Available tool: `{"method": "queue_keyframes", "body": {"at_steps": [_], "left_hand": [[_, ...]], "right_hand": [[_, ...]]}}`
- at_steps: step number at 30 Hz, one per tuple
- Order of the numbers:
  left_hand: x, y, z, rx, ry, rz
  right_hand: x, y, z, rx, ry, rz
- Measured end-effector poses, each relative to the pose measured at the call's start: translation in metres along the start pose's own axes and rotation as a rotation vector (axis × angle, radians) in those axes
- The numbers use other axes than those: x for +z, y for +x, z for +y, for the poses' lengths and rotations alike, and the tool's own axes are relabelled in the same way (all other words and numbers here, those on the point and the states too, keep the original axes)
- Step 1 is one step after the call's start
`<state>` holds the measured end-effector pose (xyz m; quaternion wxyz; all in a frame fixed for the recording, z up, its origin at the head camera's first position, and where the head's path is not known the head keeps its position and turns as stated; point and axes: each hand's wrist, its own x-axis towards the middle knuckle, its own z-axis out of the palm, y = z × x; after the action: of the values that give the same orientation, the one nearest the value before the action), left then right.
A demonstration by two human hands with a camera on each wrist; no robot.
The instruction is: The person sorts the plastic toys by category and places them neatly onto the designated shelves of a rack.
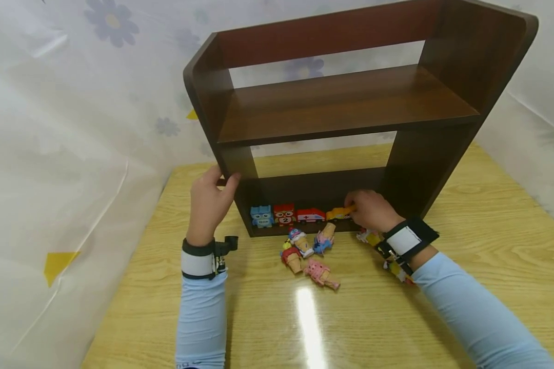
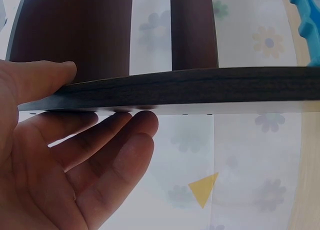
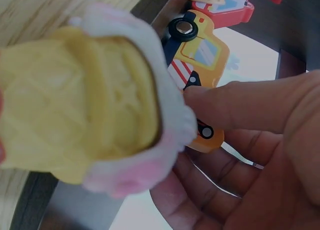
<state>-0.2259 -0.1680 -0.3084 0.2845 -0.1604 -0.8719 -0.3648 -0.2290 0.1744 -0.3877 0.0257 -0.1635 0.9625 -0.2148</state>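
My left hand (image 1: 210, 202) grips the left side panel (image 2: 200, 87) of a dark brown wooden shelf (image 1: 346, 105), thumb on the inner side and fingers along the outer face. On the bottom board, my right hand (image 1: 374, 210) pinches the end of a yellow toy truck (image 3: 205, 55), with its thumb over the red-and-white stripes. Left of the truck stand a red-and-white toy ambulance (image 1: 311, 215), a red owl block (image 1: 284, 215) with a number 2, and a blue owl block (image 1: 262, 217), all in a row.
Several ice-cream-cone figures lie before the shelf, among them a pink one (image 1: 320, 274) and a red-topped one (image 1: 292, 258). More figures (image 1: 397, 271) lie partly under the right wrist. A yellow cone figure (image 3: 100, 105) looms close in the right wrist view.
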Motion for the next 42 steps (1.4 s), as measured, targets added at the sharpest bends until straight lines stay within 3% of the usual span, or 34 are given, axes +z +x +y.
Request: {"method": "queue_keyframes", "body": {"at_steps": [9,17,30,42], "left_hand": [[0.001,0.000,-0.002,0.011,0.005,0.006],[0.000,-0.001,-0.002,-0.003,0.001,0.009],[0.000,-0.001,-0.001,-0.011,-0.002,0.010],[0.001,-0.001,-0.003,0.006,-0.005,0.013]], "right_hand": [[-0.004,-0.005,-0.002,0.023,-0.029,0.020],[-0.021,-0.024,-0.010,-0.065,-0.058,0.179],[-0.070,-0.082,-0.032,-0.075,-0.070,0.395],[-0.073,-0.120,-0.030,-0.039,-0.114,0.468]]}}
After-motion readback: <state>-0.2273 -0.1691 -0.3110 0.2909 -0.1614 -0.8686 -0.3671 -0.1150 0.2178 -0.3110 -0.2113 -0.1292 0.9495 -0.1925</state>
